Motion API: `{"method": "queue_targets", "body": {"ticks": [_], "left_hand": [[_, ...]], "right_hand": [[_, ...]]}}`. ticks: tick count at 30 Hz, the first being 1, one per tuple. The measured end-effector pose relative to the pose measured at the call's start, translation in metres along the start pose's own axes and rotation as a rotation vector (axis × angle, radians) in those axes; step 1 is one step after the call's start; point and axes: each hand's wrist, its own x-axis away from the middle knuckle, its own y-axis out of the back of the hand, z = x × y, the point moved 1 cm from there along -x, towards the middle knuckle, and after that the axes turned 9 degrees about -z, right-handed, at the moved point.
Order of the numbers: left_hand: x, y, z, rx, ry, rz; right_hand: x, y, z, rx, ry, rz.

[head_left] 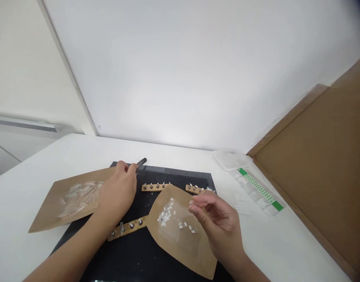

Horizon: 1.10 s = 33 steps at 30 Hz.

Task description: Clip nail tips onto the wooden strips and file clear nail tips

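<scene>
My left hand (118,190) reaches over the right edge of a brown paper sheet (45,211) holding a pile of short clear tubes (80,196). Its fingers are closed around the near end of a slim black tool (141,162), whose kind I cannot make out. My right hand (219,223) pinches a small clear piece (191,203) between thumb and fingertips. Below it lies a second brown paper sheet (194,258) with small white oval pieces (165,215). A wooden strip (127,229) with a row of metal pegs, one bearing an upright clear tube, lies between the hands.
Two more pegged strips, a left one (147,188) and a right one (194,190), lie on the black mat (121,258). On the white table's right are a clear green-marked packet (260,192), a translucent lid (231,159) and small white pieces (241,204). Cardboard (321,164) stands at right.
</scene>
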Motion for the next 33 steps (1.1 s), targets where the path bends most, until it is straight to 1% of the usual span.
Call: {"method": "queue_targets", "body": {"ticks": [3, 6, 7, 9, 10, 11, 12, 13, 15, 17, 19, 22, 28, 31, 33], "left_hand": [[-0.002, -0.001, 0.002, 0.029, -0.022, -0.049], [-0.002, 0.004, -0.004, 0.107, -0.081, -0.1], [-0.001, 0.008, -0.008, 0.169, -0.118, -0.104], [0.005, 0.018, -0.02, 0.386, -0.214, -0.069], [0.008, 0.024, -0.027, 0.635, -0.249, -0.026], [0.013, 0.031, -0.033, 0.869, -0.269, 0.06], [0.017, 0.037, -0.04, 1.021, -0.264, 0.163], [0.021, 0.042, -0.045, 1.118, -0.248, 0.243], [0.028, 0.049, -0.053, 1.237, -0.224, 0.345], [0.033, 0.05, -0.056, 1.284, -0.162, 0.42], [0.034, 0.046, -0.057, 1.314, -0.105, 0.445], [0.033, 0.04, -0.057, 1.362, -0.043, 0.428], [0.036, 0.035, -0.06, 1.504, 0.11, 0.421], [0.039, 0.032, -0.061, 1.496, 0.173, 0.403], [0.04, 0.031, -0.062, 1.497, 0.191, 0.406]], "right_hand": [[0.001, -0.001, 0.0, 0.024, 0.0, -0.006], [0.003, -0.002, 0.001, 0.074, 0.011, -0.016], [0.004, -0.003, 0.002, 0.096, 0.02, -0.014], [0.005, -0.004, 0.004, 0.148, 0.042, 0.001], [0.006, -0.005, 0.005, 0.176, 0.054, 0.013], [0.007, -0.006, 0.007, 0.2, 0.068, 0.022], [0.007, -0.006, 0.008, 0.219, 0.079, 0.031], [0.008, -0.007, 0.009, 0.229, 0.088, 0.034], [0.008, -0.007, 0.01, 0.232, 0.11, 0.031], [0.008, -0.007, 0.011, 0.225, 0.13, 0.026], [0.008, -0.007, 0.011, 0.219, 0.138, 0.027], [0.008, -0.007, 0.011, 0.205, 0.139, 0.034], [0.008, -0.006, 0.01, 0.162, 0.144, 0.035], [0.006, -0.006, 0.007, 0.148, 0.147, 0.039], [0.006, -0.006, 0.005, 0.122, 0.159, 0.043]]}}
